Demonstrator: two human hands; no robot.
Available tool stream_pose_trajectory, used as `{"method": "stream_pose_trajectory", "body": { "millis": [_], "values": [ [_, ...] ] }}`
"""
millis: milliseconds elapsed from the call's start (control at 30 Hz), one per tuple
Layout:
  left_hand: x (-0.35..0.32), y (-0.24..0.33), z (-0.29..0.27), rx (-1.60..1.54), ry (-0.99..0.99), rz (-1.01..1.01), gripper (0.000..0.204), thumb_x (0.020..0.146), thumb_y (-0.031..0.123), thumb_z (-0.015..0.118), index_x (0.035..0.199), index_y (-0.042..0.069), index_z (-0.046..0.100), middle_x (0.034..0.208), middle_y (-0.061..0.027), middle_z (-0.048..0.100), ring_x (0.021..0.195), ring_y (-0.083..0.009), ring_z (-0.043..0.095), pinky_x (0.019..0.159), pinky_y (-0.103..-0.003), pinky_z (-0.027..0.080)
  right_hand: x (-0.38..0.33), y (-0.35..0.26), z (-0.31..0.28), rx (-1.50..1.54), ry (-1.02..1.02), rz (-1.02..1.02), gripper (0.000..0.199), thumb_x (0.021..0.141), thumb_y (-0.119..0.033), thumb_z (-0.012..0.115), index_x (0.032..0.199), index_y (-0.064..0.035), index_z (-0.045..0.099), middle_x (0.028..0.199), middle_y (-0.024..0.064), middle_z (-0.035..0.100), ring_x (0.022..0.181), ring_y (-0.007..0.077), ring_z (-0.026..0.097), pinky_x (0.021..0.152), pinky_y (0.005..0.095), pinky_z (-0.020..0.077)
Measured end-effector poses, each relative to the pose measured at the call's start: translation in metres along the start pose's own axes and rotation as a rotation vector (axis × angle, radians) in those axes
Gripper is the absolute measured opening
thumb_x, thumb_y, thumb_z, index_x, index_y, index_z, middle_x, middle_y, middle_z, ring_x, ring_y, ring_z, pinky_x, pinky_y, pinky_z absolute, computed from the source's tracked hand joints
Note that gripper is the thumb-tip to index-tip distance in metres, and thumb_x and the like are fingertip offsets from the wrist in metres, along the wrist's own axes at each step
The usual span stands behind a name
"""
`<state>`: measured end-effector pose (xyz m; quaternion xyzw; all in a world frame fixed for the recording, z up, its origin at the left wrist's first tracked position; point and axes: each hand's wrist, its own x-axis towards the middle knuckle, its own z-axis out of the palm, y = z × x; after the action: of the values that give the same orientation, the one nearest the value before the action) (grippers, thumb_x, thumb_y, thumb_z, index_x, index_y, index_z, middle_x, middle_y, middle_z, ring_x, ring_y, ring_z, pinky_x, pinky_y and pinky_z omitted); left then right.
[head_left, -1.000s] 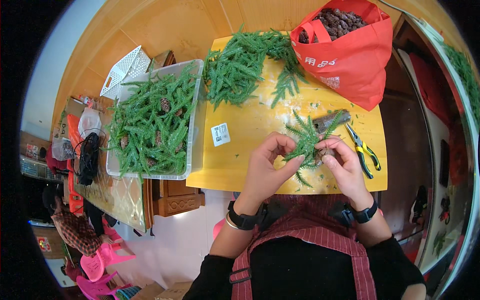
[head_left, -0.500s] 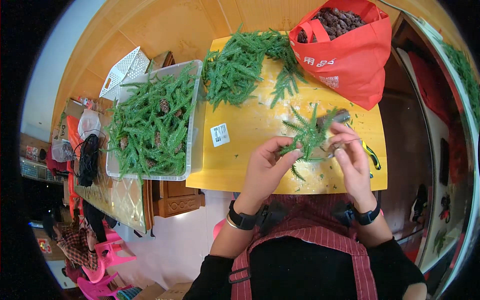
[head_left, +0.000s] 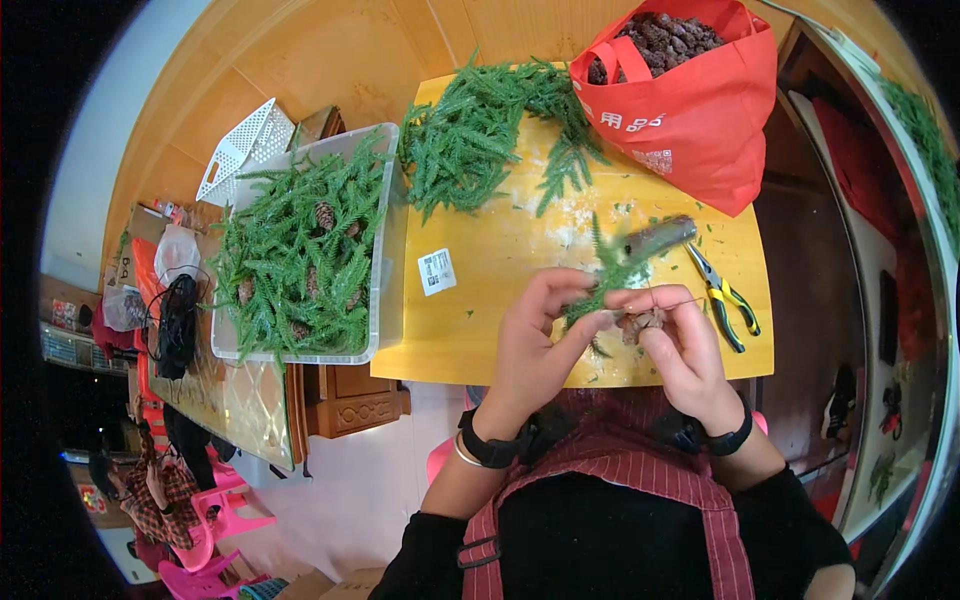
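From the clear bin of green fir sprigs (head_left: 300, 250) across to the yellow table (head_left: 480, 330), we pinch one fir sprig (head_left: 607, 280) in our left hand (head_left: 535, 345) while our right hand (head_left: 680, 345) grips a small pinecone (head_left: 640, 322), and we should probably keep both steady and tightly together above the table's near edge.

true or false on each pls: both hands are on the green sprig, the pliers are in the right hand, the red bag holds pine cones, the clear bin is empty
1. Both hands, left hand and right hand, are on the green sprig: true.
2. The pliers are in the right hand: false, they lie on the yellow table beside it.
3. The red bag holds pine cones: true.
4. The clear bin is empty: false, it is full of green sprigs with a few cones.
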<state>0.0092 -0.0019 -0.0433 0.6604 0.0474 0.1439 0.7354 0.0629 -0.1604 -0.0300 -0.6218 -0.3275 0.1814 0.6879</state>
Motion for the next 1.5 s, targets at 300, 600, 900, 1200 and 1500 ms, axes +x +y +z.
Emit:
{"method": "stream_pose_trajectory", "body": {
  "millis": [300, 600, 900, 1200, 1500],
  "values": [
    [0.001, 0.004, 0.002, -0.069, -0.061, 0.043, 0.025, 0.081, 0.001, 0.061, 0.103, 0.001, 0.049, 0.09, -0.0028, 0.056, 0.077, -0.0069, 0.055, 0.065, -0.018, 0.044, 0.005, 0.002, -0.001, -0.052, -0.001, 0.043, 0.024, 0.084, 0.002, 0.041, 0.107, 0.0023, 0.045, 0.114, 0.0146, 0.05, 0.104, 0.0176, 0.049, 0.091, 0.0295, 0.0382],
    [0.0, 0.0, -0.004, -0.207, 0.002, -0.089, 0.019, 0.081, 0.001, 0.061, 0.098, 0.001, 0.053, 0.089, -0.0003, 0.052, 0.072, -0.0042, 0.049, 0.06, -0.018, 0.041, 0.009, 0.002, -0.002, -0.282, 0.024, -0.146, 0.021, 0.077, -0.001, 0.058, 0.099, 0.0001, 0.057, 0.104, 0.0122, 0.059, 0.068, 0.0138, 0.053, 0.062, 0.0249, 0.0446],
    [0.0, 0.004, 0.001, -0.348, 0.109, -0.083, 0.014, 0.081, -0.004, 0.053, 0.095, 0.0, 0.053, 0.085, -0.0088, 0.059, 0.063, -0.008, 0.049, 0.057, -0.019, 0.04, 0.005, -0.004, 0.004, -0.463, 0.104, -0.189, 0.025, 0.066, 0.005, 0.063, 0.091, 0.0006, 0.062, 0.086, 0.0083, 0.052, 0.071, 0.0162, 0.055, 0.064, 0.0251, 0.0458],
    [-0.001, 0.002, -0.003, -0.342, 0.052, -0.107, 0.017, 0.081, -0.003, 0.054, 0.098, -0.001, 0.054, 0.084, -0.0085, 0.059, 0.062, -0.0081, 0.049, 0.057, -0.02, 0.04, 0.005, 0.0, 0.006, -0.553, 0.154, -0.234, 0.027, 0.065, 0.001, 0.07, 0.09, -0.0007, 0.062, 0.085, 0.0085, 0.055, 0.065, 0.013, 0.055, 0.055, 0.0226, 0.0456],
    [-0.001, 0.0, -0.001, -0.325, 0.034, -0.072, 0.018, 0.081, -0.001, 0.055, 0.099, 0.0, 0.054, 0.077, -0.0048, 0.055, 0.061, -0.0091, 0.049, 0.057, -0.02, 0.04, 0.005, 0.001, 0.007, -0.563, 0.181, -0.272, 0.029, 0.064, 0.002, 0.072, 0.09, 0.0007, 0.059, 0.085, 0.0102, 0.056, 0.064, 0.0134, 0.056, 0.053, 0.0223, 0.0461]
  ]
}}
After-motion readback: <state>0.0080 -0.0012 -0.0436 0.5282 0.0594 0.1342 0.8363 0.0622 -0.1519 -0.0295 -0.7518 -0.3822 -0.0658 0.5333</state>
